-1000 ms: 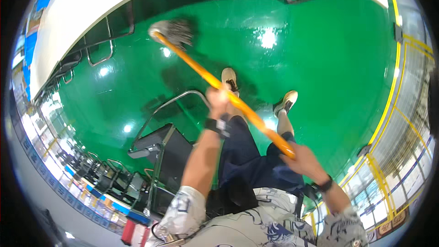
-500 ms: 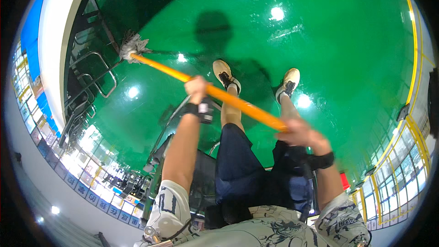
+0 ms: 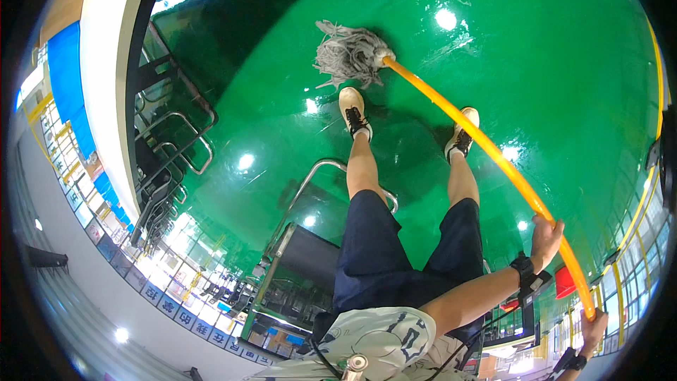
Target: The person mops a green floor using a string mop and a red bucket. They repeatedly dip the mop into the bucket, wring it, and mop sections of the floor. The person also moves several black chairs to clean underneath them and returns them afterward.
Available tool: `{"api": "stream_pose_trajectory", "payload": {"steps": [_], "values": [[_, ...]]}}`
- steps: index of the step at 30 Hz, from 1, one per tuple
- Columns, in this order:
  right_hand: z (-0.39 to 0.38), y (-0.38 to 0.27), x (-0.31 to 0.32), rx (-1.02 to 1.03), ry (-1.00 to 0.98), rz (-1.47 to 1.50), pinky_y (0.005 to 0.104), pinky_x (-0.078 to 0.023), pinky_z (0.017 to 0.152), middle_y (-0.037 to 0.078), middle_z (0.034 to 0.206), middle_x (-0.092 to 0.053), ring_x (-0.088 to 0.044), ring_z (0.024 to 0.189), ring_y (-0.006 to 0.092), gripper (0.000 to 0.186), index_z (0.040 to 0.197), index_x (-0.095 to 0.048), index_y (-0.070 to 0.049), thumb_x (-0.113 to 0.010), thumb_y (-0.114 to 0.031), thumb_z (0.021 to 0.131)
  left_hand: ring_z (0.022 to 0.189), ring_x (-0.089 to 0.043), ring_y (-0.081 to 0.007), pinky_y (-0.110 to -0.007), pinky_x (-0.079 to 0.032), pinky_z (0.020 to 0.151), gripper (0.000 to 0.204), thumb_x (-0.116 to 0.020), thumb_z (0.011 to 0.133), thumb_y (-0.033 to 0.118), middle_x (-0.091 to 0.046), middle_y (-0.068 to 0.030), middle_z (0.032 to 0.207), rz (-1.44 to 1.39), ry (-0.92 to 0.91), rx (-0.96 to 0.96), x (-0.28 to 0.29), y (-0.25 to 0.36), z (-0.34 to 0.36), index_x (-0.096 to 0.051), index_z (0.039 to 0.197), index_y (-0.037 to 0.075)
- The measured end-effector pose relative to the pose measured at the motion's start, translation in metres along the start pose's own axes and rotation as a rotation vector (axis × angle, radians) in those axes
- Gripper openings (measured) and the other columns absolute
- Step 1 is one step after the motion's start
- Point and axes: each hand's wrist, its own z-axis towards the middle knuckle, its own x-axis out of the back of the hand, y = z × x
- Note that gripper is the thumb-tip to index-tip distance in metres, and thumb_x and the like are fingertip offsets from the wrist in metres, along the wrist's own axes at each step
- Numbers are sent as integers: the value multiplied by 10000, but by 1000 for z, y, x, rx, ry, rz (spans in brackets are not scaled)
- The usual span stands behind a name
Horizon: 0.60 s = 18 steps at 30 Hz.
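Note:
A string mop with grey strands (image 3: 350, 56) lies spread on the green floor, just beyond my left shoe. Its orange handle (image 3: 486, 142) slants from the mop head down to the lower right and looks bent by the lens. My left hand (image 3: 547, 241) is wrapped round the handle's upper part, the left arm reaching across my body. Lower down in the picture, close to the handle's end, my right hand (image 3: 594, 328) grips it too. Both wrists wear black bands. Most of the right forearm is cut off by the picture's edge.
My shoes (image 3: 354, 107) stand apart on the shiny green floor (image 3: 282, 141). Left, a white-edged table (image 3: 120, 63) has metal-framed chairs (image 3: 173, 137) beside it. A chair with a dark seat (image 3: 305, 257) stands near my left leg. At lower right is a red object (image 3: 564, 282).
The mop head has swept from beside the chairs on the left rightward to in front of my left shoe. Both hands have moved right and toward me, still on the handle.

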Motion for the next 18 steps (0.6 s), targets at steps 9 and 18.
{"api": "stream_pose_trajectory", "payload": {"steps": [9,18], "values": [[140,-345,93,259,161,-25,442,-396,520,147,566,-530,-531,546,345,518,696,-589,-32,-762,-516,636,572,-599,-190,-334,-542,511,109,-596,875,107,-570,-62,690,-680,-115,-256,290,187,150,-497,845,72],[173,-876,82,705,-20,772,362,-512,549,112,687,-641,-652,640,256,53,740,-620,-84,-583,-112,767,798,-595,-274,-392,-530,760,287,-576,907,271,-575,-146,852,-503,401,-16,826,358,245,-447,1031,47]]}}
